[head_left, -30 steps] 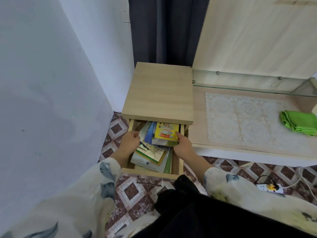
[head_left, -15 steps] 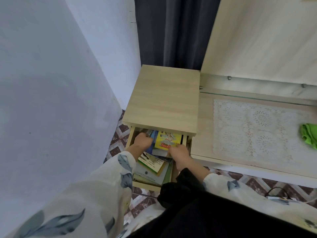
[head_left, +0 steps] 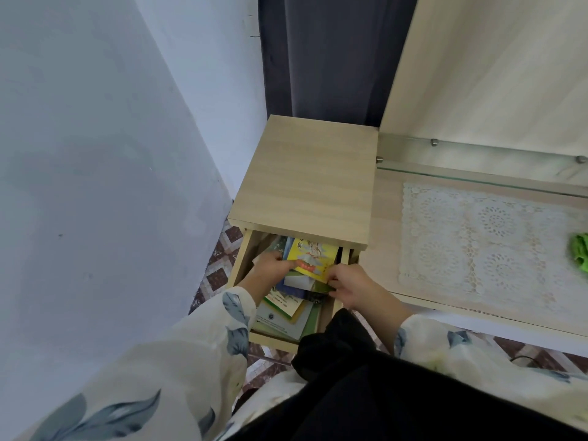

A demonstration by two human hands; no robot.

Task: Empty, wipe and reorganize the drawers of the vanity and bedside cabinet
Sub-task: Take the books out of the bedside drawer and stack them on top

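Note:
The bedside cabinet stands in the corner with its top drawer pulled open. Inside lies a pile of books and booklets. A yellow book tops the upper stack, which is tilted up out of the drawer. My left hand grips this stack at its left edge. My right hand grips it at the lower right corner. More booklets lie flat below, partly hidden by my sleeves.
The vanity top adjoins the cabinet on the right, with a white lace mat and a green cloth at the frame's edge. A glass shelf runs along its back. A white wall stands close on the left, a dark curtain behind.
Both hands have closed on the upper stack with the yellow book and raised it from the drawer. The camera has moved closer and left.

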